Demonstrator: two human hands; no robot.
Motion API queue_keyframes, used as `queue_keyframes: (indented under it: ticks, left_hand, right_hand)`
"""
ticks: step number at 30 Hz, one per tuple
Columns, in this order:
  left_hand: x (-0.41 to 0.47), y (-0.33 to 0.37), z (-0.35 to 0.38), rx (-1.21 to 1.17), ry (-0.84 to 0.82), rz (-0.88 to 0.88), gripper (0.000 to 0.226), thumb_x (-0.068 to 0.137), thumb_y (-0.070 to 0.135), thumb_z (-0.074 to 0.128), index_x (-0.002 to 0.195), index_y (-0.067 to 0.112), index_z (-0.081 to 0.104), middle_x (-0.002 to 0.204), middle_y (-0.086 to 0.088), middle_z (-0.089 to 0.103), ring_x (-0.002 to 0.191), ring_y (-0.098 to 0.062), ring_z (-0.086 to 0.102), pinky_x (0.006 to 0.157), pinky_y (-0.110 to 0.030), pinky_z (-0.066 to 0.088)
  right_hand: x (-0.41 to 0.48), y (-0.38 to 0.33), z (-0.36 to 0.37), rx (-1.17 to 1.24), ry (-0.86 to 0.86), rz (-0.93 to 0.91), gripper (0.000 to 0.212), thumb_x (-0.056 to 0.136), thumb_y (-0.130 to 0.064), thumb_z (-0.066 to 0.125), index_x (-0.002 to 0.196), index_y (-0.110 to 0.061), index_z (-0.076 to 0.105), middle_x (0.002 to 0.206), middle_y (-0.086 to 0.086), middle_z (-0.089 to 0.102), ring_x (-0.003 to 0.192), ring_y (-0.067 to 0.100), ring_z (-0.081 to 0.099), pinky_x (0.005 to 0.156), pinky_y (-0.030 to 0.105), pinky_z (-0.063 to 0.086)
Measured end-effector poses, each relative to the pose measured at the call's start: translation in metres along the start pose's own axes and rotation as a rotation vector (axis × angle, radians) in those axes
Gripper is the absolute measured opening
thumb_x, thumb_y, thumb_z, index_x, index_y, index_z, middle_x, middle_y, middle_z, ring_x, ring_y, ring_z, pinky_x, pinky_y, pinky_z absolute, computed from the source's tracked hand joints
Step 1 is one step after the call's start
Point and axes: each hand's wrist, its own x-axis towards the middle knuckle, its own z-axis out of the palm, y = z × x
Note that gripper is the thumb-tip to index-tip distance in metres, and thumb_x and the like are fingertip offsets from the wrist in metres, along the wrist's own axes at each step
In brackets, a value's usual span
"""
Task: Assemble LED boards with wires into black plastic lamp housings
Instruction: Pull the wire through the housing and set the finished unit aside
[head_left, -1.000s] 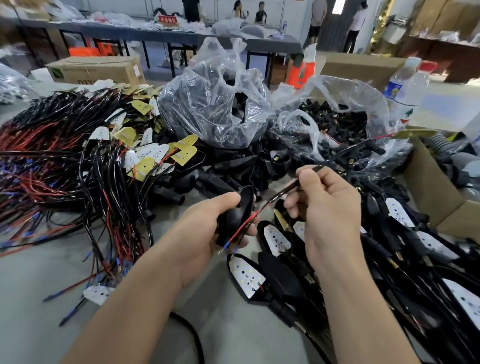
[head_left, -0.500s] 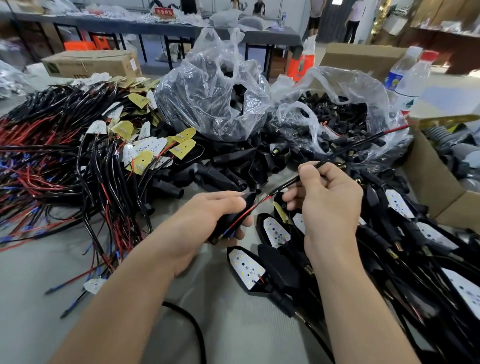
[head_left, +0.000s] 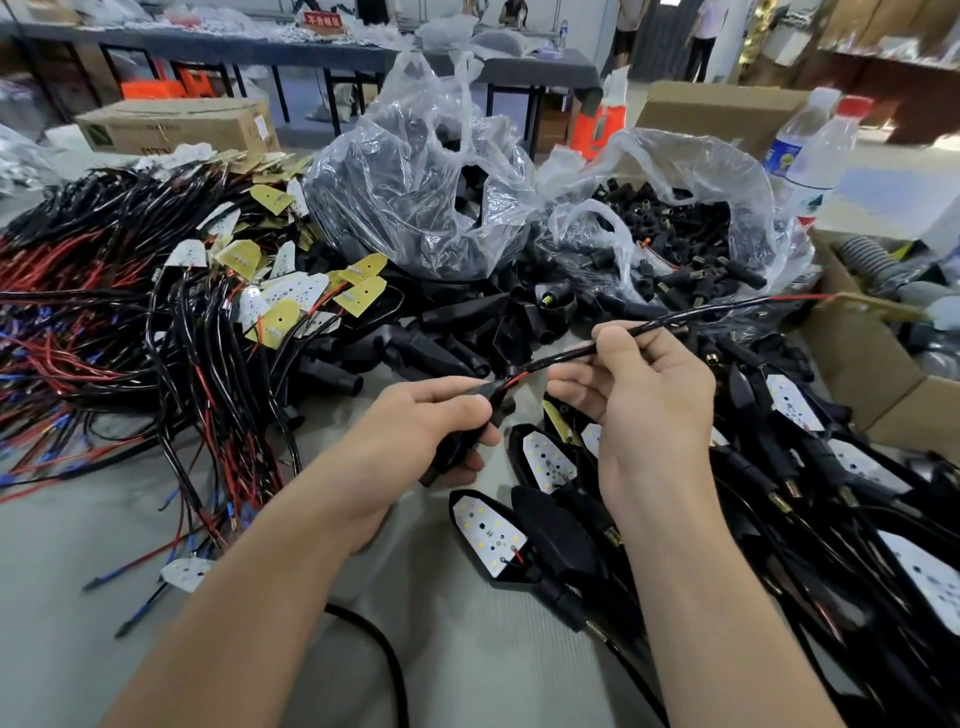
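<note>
Head view: a black housing (head_left: 457, 447) is gripped steady by the left hand (head_left: 415, 441) while its wire (head_left: 649, 330) is pinched and drawn taut by the right hand (head_left: 649, 410).

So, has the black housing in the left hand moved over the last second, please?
Yes. The housing has tipped from nearly upright to slanted in the left hand, its top end dropping towards the finished lamp on the table.
</note>
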Motion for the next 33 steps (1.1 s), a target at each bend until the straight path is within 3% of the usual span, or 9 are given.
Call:
queue_keyframes:
  ticks: [2, 6, 13, 22, 29, 33]
  left_hand:
    - [-0.0001, -0.0009, 0.0009, -0.009, -0.008, 0.000, 0.022, 0.100, 0.014, 0.061, 0.117, 0.016, 0.074, 0.088, -0.012, 0.073, 0.069, -0.020, 0.063, 0.054, -0.023, 0.051]
    - [-0.0006, -0.0013, 0.0017, -0.023, -0.070, 0.024, 0.023, 0.103, 0.020, 0.056, 0.115, 0.018, 0.076, 0.094, -0.011, 0.076, 0.073, -0.020, 0.066, 0.067, -0.030, 0.058]
    - [-0.0021, -0.0003, 0.0038, -0.115, -0.099, 0.002, 0.035, 0.107, 0.031, 0.045, 0.114, 0.009, 0.072, 0.101, -0.016, 0.077, 0.074, -0.021, 0.068, 0.065, -0.031, 0.059]
    - [-0.0033, 0.0048, 0.0064, -0.132, -0.013, -0.062, 0.043, 0.108, 0.032, 0.042, 0.109, 0.000, 0.071, 0.096, -0.020, 0.077, 0.067, -0.022, 0.070, 0.057, -0.029, 0.058]
    - [-0.0039, 0.0040, 0.0099, -0.253, 0.008, -0.058, 0.038, 0.108, 0.024, 0.046, 0.110, -0.006, 0.070, 0.102, -0.021, 0.077, 0.088, -0.027, 0.077, 0.071, -0.034, 0.064]
    - [-0.0031, 0.0035, 0.0088, -0.294, 0.052, 0.019, 0.026, 0.105, 0.014, 0.049, 0.105, 0.001, 0.072, 0.104, -0.024, 0.076, 0.087, -0.027, 0.075, 0.078, -0.036, 0.065]
  right_hand:
    - [-0.0011, -0.0023, 0.0009, 0.100, -0.006, 0.089, 0.015, 0.104, -0.002, 0.054, 0.090, -0.005, 0.060, 0.057, 0.004, 0.064, 0.051, 0.017, 0.068, 0.051, 0.024, 0.056]
    - [-0.0025, -0.0040, 0.0016, 0.231, 0.018, 0.175, 0.016, 0.105, -0.002, 0.054, 0.090, -0.002, 0.059, 0.057, 0.005, 0.067, 0.054, 0.017, 0.070, 0.055, 0.022, 0.058]
    - [-0.0051, 0.0001, 0.0059, 0.022, 0.014, -0.018, 0.017, 0.103, 0.000, 0.054, 0.089, -0.005, 0.061, 0.058, 0.002, 0.066, 0.055, 0.021, 0.070, 0.055, 0.025, 0.058]
    - [-0.0021, 0.0001, 0.0022, 0.000, 0.094, -0.134, 0.017, 0.104, 0.001, 0.052, 0.090, -0.006, 0.061, 0.058, 0.001, 0.066, 0.056, 0.024, 0.071, 0.054, 0.028, 0.059]
    - [-0.0040, -0.0007, 0.0027, -0.052, 0.018, -0.119, 0.015, 0.103, 0.001, 0.053, 0.092, -0.004, 0.062, 0.059, 0.002, 0.065, 0.053, 0.023, 0.070, 0.053, 0.028, 0.058]
    - [-0.0037, -0.0041, 0.0011, -0.091, -0.008, -0.088, 0.018, 0.102, 0.002, 0.053, 0.088, -0.007, 0.061, 0.053, -0.003, 0.062, 0.049, 0.019, 0.068, 0.048, 0.025, 0.056]
